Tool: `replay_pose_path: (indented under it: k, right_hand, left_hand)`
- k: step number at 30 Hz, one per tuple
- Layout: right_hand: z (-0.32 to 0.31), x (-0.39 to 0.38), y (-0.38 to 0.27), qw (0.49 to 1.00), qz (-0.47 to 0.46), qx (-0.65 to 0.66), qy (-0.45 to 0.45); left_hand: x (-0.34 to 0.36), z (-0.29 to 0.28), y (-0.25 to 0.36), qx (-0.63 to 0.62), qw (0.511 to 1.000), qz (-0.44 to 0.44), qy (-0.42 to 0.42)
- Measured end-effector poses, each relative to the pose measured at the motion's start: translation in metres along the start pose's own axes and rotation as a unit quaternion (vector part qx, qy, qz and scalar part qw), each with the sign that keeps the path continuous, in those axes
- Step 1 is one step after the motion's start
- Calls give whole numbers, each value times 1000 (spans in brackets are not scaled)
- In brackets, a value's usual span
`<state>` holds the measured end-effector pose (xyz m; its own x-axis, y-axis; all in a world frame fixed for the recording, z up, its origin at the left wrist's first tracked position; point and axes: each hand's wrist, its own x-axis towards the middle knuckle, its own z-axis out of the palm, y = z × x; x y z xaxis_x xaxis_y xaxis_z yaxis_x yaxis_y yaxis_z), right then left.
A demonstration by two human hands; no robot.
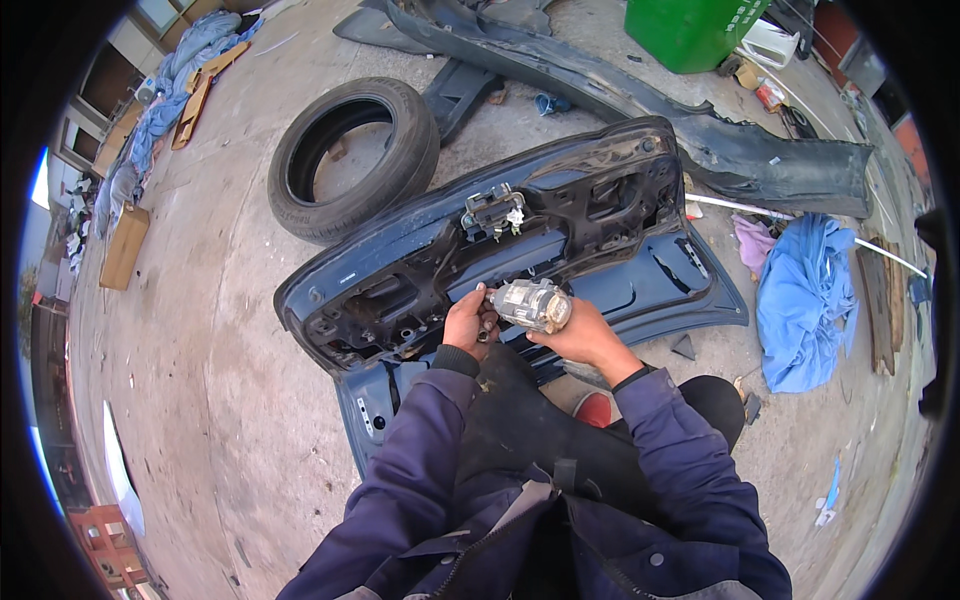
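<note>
A worn, grey power impact wrench [530, 303] lies across my lap area, its body gripped from the right by my right hand [587, 338]. At the tool's nose is my left hand [464, 322], with its fingers curled around a small dark metal piece that looks like a socket [484, 337]. Below the tool a dark blue car trunk lid [350, 262] rests on the ground, its inner side facing up. A metal latch [495, 212] is fixed near the middle of its frame. My hands hide part of the lid.
A tyre [407, 130] lies against the lid's far left side. Behind it stretches a long black bumper [640, 105], with a green bin [690, 35] beyond. Blue cloth [805, 305] and wooden boards [880, 310] lie at the right. Cardboard [125, 247] is at the left.
</note>
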<state>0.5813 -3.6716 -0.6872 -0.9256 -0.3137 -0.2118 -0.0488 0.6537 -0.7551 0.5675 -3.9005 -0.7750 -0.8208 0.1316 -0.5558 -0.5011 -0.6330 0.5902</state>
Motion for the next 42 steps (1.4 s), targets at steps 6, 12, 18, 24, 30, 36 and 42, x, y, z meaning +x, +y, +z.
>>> replay_pose_path:
  k: [6, 12, 18, 24, 30, 36, 42]
  right_hand:
    - [8, 6, -5, 994, -14, 80, 72]
    - [31, 32, -26, 985, -11, 149, 88]
    - [57, 58, -38, 977, -15, 164, 133]
    - [75, 72, -38, 970, 27, 185, 156]
    - [87, 81, -27, 950, 31, 280, 131]
    - [103, 86, -36, 878, 66, 466, 87]
    - [114, 90, -50, 783, 49, 616, 72]
  left_hand:
    - [-4, 12, 13, -19, 1000, 20, 4]
    - [-12, 24, 38, 10, 996, 93, -2]
    - [-13, 28, 56, 49, 991, 126, 22]
    - [-14, 23, 63, 77, 987, 140, 16]
    - [-14, 27, 62, 106, 981, 161, 32]
    - [-18, 32, 63, 174, 960, 214, 37]
    - [-22, 34, 69, 212, 950, 227, 40]
